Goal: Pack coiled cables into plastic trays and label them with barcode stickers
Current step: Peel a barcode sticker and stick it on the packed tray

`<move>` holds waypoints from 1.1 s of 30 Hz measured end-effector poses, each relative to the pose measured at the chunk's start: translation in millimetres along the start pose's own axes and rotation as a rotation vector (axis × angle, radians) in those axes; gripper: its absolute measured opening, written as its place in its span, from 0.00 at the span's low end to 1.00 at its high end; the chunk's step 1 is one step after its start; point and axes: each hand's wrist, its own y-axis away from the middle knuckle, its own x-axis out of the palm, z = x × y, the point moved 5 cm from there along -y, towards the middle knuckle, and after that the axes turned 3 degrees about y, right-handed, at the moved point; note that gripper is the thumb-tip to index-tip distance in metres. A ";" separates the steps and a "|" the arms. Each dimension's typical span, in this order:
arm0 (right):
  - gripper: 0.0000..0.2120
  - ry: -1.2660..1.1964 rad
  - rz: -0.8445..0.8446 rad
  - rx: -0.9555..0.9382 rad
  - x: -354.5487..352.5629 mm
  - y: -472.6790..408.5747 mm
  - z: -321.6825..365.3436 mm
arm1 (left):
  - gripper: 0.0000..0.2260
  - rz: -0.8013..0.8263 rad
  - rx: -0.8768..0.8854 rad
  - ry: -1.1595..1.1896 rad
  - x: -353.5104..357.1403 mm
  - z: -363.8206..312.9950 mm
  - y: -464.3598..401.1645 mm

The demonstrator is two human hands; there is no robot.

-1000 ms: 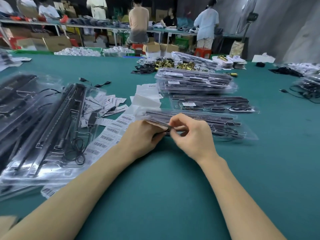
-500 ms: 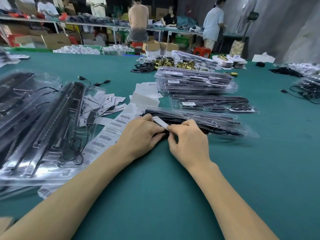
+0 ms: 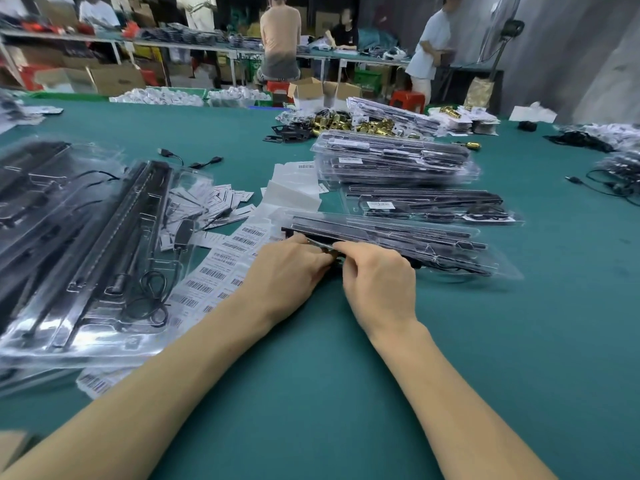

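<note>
Sticker (image 3: 320, 244) lower now — hands (image 3: 332, 271) perhaps covering it.

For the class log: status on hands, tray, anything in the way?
Left hand and right hand both pinching at near edge of tray. Sticker hidden under fingers. Label sheet beside left hand, nothing blocking.

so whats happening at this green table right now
A person is working with both bare hands at the near end of a clear plastic tray packed with long black parts, lying on the green table. The left hand and right hand meet at the tray's edge, fingers curled, apparently pressing something small there; it is hidden. A sheet of white barcode stickers lies beside the left hand. Behind sit a labelled tray and a stack of trays.
</note>
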 end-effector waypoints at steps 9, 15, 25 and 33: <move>0.13 0.134 0.189 -0.015 13.7 3.0 2.9 | 0.12 0.014 -0.034 -0.164 -8.2 -11.4 -2.9; 0.25 0.182 0.263 -0.063 22.6 9.3 8.2 | 0.14 0.273 0.044 -0.349 -6.2 -24.5 -4.5; 0.27 0.255 0.362 -0.105 29.4 13.3 16.2 | 0.13 0.640 -0.025 -0.033 -18.5 -12.7 7.5; 0.28 0.239 0.403 -0.095 28.9 13.4 18.0 | 0.21 0.702 -0.002 0.139 -20.6 -7.3 7.9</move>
